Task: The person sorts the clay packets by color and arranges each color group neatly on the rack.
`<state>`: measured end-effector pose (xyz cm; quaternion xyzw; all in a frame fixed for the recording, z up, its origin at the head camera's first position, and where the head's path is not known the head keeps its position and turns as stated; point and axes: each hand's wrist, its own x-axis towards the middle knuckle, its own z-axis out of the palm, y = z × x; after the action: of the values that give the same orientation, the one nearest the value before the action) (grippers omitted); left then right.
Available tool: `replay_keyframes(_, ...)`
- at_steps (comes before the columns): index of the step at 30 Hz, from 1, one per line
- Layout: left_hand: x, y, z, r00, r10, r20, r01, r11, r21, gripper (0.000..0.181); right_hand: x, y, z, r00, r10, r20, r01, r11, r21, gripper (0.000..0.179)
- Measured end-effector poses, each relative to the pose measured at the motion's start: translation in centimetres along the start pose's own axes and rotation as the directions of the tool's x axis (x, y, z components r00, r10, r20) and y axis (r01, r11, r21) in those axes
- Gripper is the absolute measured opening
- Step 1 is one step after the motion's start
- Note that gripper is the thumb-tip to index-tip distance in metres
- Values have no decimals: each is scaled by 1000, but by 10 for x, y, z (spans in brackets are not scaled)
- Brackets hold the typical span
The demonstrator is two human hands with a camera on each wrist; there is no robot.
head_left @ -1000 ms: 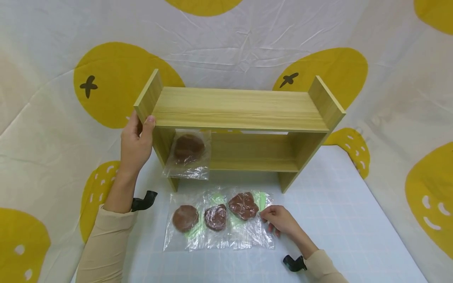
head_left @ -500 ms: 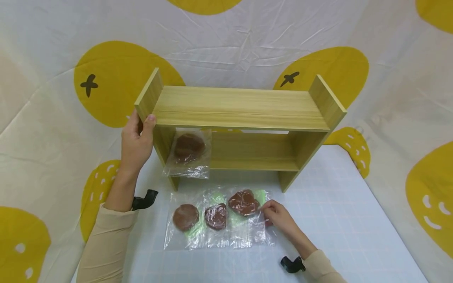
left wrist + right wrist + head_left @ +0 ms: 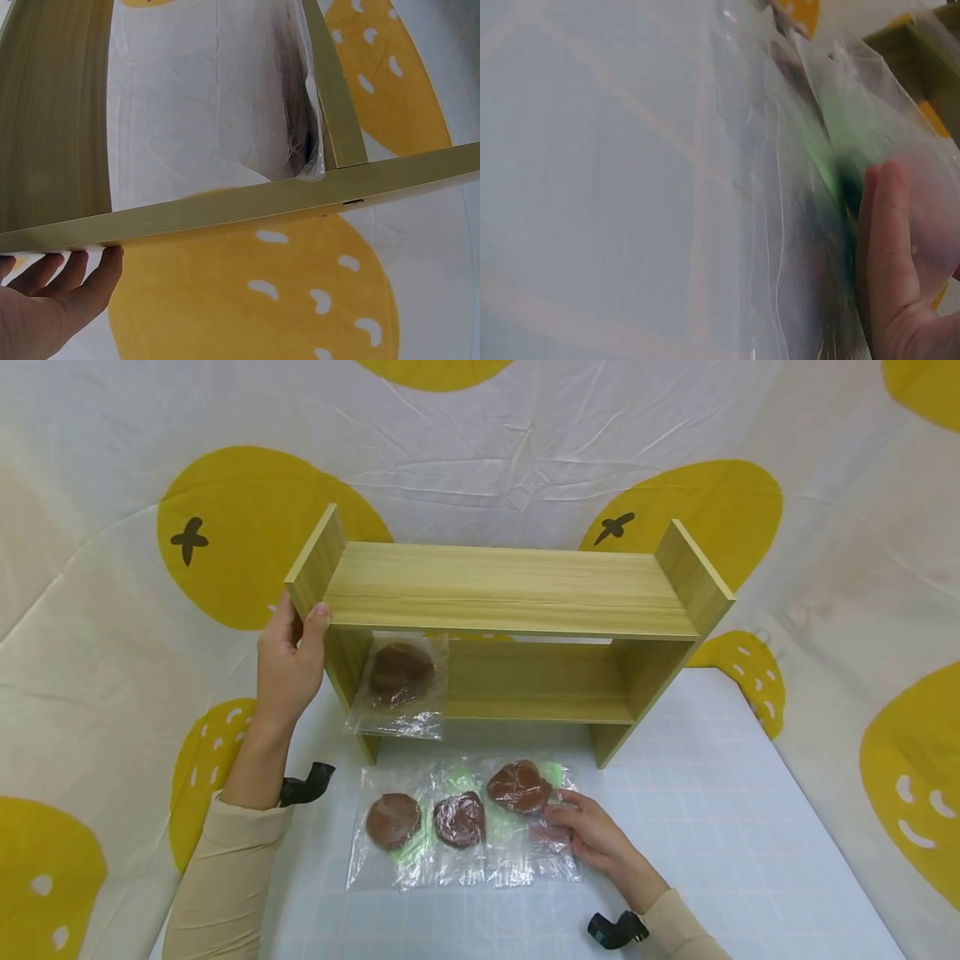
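My left hand (image 3: 288, 660) grips the left side panel of a light wooden two-tier shelf (image 3: 510, 589), thumb at its inner face. In the left wrist view, my fingers (image 3: 97, 281) lie against the panel's outer side. My right hand (image 3: 592, 831) holds the right edge of a clear plastic bag (image 3: 510, 860) with a dark reddish-brown flat lump (image 3: 519, 787) inside. Some of its fingers show through the film. In the right wrist view, a straight finger (image 3: 891, 232) lies against the bag, which is lifted partly off the table.
Two more bagged brown pieces, one round (image 3: 393, 821) and one irregular (image 3: 459, 819), lie to the left, their bags overlapping over green patches. Another bagged brown disc (image 3: 401, 672) leans on the shelf's lower tier at left. A patterned cloth (image 3: 517, 460) hangs behind.
My right fingers have slid in under the bag's right edge, and the brown lump in it has shifted slightly up and right. My left hand and the shelf have stayed in place.
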<state>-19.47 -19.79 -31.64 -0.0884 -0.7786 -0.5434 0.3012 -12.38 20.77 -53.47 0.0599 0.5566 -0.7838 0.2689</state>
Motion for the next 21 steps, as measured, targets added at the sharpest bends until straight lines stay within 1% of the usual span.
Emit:
replay_keyframes(4,0,0,0,1000,-2,-2,2,1000,0,40,1,3,-1,999,3,41,-4,1000,28,69)
replay_keyframes(10,0,0,1,1000,-6,-3,6,1000,2,39,0,5,-1,998,21,52,-27,994,103,72)
replay_keyframes(15,0,-1,1,1000,-11,-8,11,1000,10,39,-2,3,1,999,17,51,-22,994,104,73)
replay_keyframes(21,1,0,1,1000,0,-5,0,1000,1,39,-5,-1,1,998,1,62,-8,995,103,76)
